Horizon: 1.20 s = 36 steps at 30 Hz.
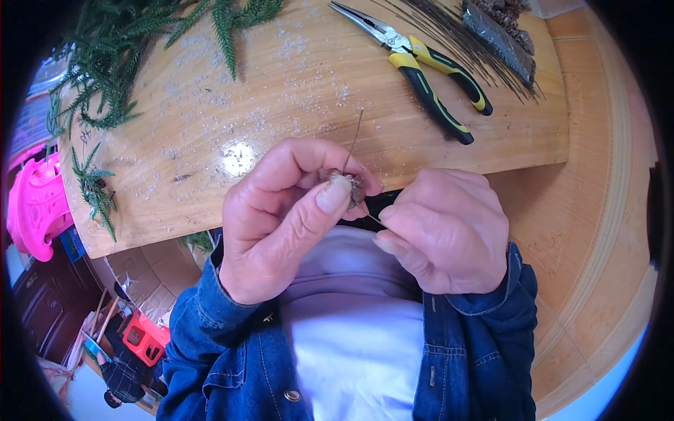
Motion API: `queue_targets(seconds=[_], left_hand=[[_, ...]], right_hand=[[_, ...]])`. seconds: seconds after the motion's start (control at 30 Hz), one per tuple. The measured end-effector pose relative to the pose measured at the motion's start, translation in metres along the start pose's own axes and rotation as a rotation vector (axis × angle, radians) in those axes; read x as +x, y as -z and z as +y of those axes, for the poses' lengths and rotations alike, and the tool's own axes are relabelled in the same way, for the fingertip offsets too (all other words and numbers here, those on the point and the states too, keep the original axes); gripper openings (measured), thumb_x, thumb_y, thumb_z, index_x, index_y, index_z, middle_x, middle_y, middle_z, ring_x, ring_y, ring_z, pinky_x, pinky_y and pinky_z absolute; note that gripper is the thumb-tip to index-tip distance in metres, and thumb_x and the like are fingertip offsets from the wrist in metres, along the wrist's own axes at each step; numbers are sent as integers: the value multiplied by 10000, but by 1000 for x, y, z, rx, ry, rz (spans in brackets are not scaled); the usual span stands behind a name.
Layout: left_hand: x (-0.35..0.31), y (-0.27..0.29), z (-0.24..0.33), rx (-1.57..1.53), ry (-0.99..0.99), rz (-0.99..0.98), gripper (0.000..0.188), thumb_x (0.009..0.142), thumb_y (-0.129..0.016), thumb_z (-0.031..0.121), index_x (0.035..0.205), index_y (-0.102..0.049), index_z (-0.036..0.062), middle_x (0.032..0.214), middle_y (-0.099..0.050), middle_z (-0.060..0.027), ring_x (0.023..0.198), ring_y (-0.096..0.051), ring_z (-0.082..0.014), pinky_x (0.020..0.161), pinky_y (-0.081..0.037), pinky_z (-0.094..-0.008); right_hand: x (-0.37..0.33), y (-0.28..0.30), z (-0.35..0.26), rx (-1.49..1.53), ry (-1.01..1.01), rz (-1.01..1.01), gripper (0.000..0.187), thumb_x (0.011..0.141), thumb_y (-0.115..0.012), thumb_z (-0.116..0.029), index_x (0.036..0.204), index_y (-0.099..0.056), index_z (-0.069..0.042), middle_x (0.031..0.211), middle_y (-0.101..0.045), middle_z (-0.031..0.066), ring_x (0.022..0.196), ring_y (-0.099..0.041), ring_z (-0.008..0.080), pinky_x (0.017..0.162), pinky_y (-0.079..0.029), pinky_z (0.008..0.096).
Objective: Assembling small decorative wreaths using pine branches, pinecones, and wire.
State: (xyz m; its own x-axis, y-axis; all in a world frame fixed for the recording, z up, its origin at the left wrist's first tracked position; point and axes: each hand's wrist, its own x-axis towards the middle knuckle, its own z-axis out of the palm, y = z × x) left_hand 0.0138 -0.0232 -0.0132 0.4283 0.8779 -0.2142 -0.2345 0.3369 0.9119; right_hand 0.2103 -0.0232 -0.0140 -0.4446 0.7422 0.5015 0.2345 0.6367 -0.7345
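- The left hand (281, 217) pinches a small brown cone (357, 193) between thumb and fingers, apparently steadying it near the worktop (295, 119)'s near edge.
- The right hand (449, 231), fingers curled, grips a thin wire (355, 137) beside the cone, seemingly for fine control.
- Pliers (403, 48) lie beyond, handles toward the person, presumably within reach.

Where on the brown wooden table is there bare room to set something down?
Bare table lies right of the black and yellow pliers, below the thin brown wires. Mostly bare: between the small green needled sprig and the left hand. Crowded: upper left, green needled branches; upper right, wires and a shiny grey packet.
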Motion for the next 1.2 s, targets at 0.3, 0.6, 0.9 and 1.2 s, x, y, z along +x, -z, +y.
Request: queue_targets(seconds=[0.3, 0.6, 0.9, 1.2], left_hand=[[-4, 6, -1, 210, -99, -48, 249, 950, -526, 128, 1125, -505, -49, 1087, -599, -204, 987, -596, -230, 859, -474, -332], [4, 8, -6, 636, -442, -128, 289, 767, -690, 13, 1031, -584, -37, 969, -625, -190, 859, -626, -336, 748, -509, -346], [3, 10, -1, 717, -436, -179, 285, 782, -714, 79, 1013, -587, -29, 929, -650, -171, 800, -640, -282, 720, -503, -332], [2, 6, 2, 683, -389, -205, 305, 735, -736, 63, 1000, -613, -25, 903, -639, -158, 775, -632, -318, 693, -510, -359]], right_hand=[[2, -3, -4, -17, -34, 5, 158, 778, -679, -13, 880, -559, -12, 621, -558, 86, 459, -514, 216, 425, -391, 309], [8, -1, -8, -8, -151, 34, 120, 797, -657, -23, 839, -550, 13, 604, -540, 87, 437, -494, 209, 427, -366, 294], [7, 17, -4, 758, -892, 85, 166, 865, -632, -92, 775, -545, 17, 652, -533, 40, 533, -488, 94, 480, -353, 254], [9, 0, 7, 403, -411, -92, 155, 869, -616, -40, 737, -552, 8, 617, -516, 37, 496, -461, 124, 469, -340, 265]])
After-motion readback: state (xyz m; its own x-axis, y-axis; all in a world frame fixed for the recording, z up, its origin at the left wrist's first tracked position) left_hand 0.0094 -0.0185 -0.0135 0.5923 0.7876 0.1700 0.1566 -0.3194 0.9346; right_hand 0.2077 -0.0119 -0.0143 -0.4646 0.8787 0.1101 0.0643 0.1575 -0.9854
